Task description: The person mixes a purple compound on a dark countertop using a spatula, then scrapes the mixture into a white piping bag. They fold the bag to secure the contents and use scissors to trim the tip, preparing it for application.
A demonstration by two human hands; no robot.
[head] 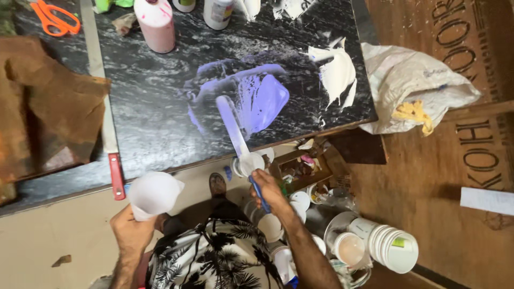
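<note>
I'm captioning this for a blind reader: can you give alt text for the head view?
Seen from above, the right hand holds a palette knife smeared with lilac paint over a black marbled board, while the left hand holds a white plastic cup. Stacked cups sit at lower right.

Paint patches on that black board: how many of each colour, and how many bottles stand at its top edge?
Lilac paint patch: 1
White paint patches: 2, the second at the top edge
Bottles: 3, one pink, two white
Total: 6
</note>
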